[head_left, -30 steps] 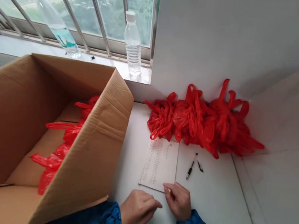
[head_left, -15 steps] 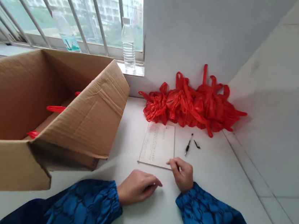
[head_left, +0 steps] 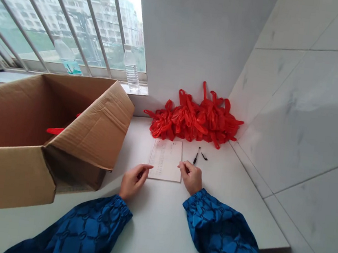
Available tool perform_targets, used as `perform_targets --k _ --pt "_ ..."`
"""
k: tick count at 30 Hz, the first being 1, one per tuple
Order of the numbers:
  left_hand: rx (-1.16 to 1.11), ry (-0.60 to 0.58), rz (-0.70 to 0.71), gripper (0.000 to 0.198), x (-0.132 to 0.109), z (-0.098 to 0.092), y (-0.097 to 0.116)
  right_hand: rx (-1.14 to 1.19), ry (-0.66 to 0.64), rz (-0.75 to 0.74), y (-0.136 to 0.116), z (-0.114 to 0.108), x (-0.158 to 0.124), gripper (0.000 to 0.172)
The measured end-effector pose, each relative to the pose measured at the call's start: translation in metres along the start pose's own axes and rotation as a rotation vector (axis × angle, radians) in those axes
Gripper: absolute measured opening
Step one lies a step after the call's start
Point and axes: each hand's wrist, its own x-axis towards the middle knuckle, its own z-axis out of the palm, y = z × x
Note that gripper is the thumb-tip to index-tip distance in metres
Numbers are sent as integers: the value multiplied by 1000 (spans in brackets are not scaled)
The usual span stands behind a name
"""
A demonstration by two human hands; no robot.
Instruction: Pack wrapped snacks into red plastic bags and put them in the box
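A white sheet or thin pad [head_left: 165, 161] with columns of handwriting lies flat on the table. My left hand [head_left: 133, 181] is at its lower left edge, fingers curled in and the index fingertip just over the border. By the right edge, my right hand [head_left: 191, 178] is closed loosely, thumb and index together near the border. Nothing shows in either hand. Whether they touch the sheet I cannot tell. Just beyond my right hand lie a black pen [head_left: 196, 156] and its separate cap [head_left: 204, 156].
Red plastic bags [head_left: 193, 119] are heaped against the wall behind the sheet. On the left stands an open cardboard box [head_left: 90, 129] with bits of red plastic inside. Two bottles, one a clear bottle [head_left: 131, 70], stand on the sill by the barred window. Tiled wall [head_left: 320, 120] bounds the right.
My left hand has moved forward to the sheet's left edge. My right hand stays by the right edge, slightly further up. The view has tilted up and shifted right.
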Motion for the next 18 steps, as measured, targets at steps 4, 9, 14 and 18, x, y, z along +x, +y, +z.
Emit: perform_targets --k 4,9,14,18 --pt "69 2 49 34 3 -1 -8 -245 -23 139 23 -28 18 31" --pt "330 -269 307 54 2 2 -6 -502 -190 296 39 -34 37 45" --pt "426 -375 422 65 -1 -1 0 -609 -372 408 37 -19 50 32" --pt "342 -381 420 65 -4 -7 8 -179 -280 406 39 -23 38 29"
